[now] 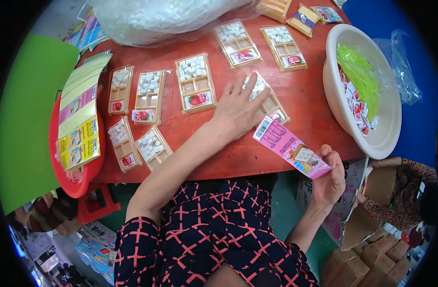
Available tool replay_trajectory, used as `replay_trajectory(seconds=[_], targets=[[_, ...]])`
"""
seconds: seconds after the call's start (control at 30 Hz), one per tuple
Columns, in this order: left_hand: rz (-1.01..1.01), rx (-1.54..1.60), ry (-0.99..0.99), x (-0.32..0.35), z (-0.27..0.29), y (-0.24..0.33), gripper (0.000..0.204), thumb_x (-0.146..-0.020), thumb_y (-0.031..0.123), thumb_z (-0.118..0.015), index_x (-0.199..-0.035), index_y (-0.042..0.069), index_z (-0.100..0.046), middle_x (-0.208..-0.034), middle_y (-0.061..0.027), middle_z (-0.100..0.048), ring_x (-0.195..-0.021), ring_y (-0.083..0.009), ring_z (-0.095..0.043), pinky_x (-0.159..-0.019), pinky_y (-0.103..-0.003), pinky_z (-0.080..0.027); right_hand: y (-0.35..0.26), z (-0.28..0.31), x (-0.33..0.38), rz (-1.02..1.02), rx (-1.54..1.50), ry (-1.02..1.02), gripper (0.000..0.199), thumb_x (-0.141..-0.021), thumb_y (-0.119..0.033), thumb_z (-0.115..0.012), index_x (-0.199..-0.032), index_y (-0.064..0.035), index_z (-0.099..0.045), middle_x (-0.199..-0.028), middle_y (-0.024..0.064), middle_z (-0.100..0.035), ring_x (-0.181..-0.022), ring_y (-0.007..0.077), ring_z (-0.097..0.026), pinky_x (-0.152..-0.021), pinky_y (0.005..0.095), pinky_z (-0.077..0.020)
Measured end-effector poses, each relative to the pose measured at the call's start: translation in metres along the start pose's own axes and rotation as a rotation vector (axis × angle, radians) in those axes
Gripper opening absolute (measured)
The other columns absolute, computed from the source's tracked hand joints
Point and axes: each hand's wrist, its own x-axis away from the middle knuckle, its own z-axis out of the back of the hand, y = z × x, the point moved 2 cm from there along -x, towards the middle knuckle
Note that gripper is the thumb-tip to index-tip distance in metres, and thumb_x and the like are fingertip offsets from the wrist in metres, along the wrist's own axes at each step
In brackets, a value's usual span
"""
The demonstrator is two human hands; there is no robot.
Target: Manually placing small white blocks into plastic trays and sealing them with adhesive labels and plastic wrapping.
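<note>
Hands at candy trays on red counter (305,95).
I see left hand (235,110) pressed flat, released, on clear tray (269,103); right hand (330,179) at 4 o'clock grasping pink box (288,146).

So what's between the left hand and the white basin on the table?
In the head view, only bare red table separates the left hand, resting on a snack tray, from the white basin.

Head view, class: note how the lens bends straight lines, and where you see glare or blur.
Head view: the red table's near edge bows toward the rim and black corners frame the circle; soft glare sits on the clear plastic bag and the white basin's rim; the centre is sharp, the left hand on a tray included; the cardboard boxes at the rim look smeared.
</note>
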Motion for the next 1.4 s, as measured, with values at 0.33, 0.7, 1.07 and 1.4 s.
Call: replay_trajectory(seconds=[0.33, 0.7, 1.07, 1.4], targets=[[-0.054, 0.113, 0.054, 0.032, 0.004, 0.03, 0.054, -0.075, 0.019, -0.055, -0.127, 0.011, -0.043, -0.139, -0.02, -0.023, -0.13, -0.0369, -0.02, -0.101, -0.051, -0.023, 0.002, -0.01, -0.013, -0.136, 0.172, -0.081, 0.029, -0.073, -0.024, -0.065, -0.076, -0.0071, -0.042, -0.097, 0.0095, -0.044, -0.086, 0.0163, -0.044, -0.08, 0.0274, -0.0356], [0.491, 1.494, -0.089, 0.087, 0.065, 0.026, 0.034, -0.077, 0.007, -0.059, -0.109, 0.0, -0.05, -0.098, -0.0098, -0.06, -0.092, -0.0127, -0.055, -0.078, -0.027, -0.044, 0.011, -0.028, -0.007, -0.176, 0.446, -0.109, 0.019, -0.074, -0.02, -0.058, -0.075, -0.0054, -0.047, -0.099, 0.0101, -0.05, -0.084, 0.0142, -0.046, -0.078, 0.0252, -0.035], [0.676, 1.061, 0.003, 0.048, 0.018, 0.022, 0.033, -0.062, 0.009, -0.076, -0.085, -0.001, -0.056, -0.06, -0.0042, -0.057, -0.056, -0.0089, -0.056, -0.051, -0.024, -0.044, 0.024, -0.026, -0.068, -0.053, 1.37, 0.099, 0.033, -0.066, -0.019, -0.073, -0.065, -0.0047, -0.043, -0.061, 0.001, -0.049, -0.055, 0.0106, -0.046, -0.048, 0.0287, -0.0352], [0.705, 0.791, -0.035, 0.036, 0.01, 0.029, 0.046, -0.062, 0.013, -0.076, -0.093, -0.001, -0.045, -0.065, -0.014, -0.059, -0.062, -0.0262, -0.062, -0.057, -0.036, -0.048, 0.029, -0.035, -0.096, -0.086, 1.796, 0.077, 0.043, -0.057, -0.029, -0.076, -0.061, -0.0035, -0.042, -0.058, 0.0116, -0.053, -0.054, 0.0218, -0.05, -0.05, 0.0365, -0.037]])
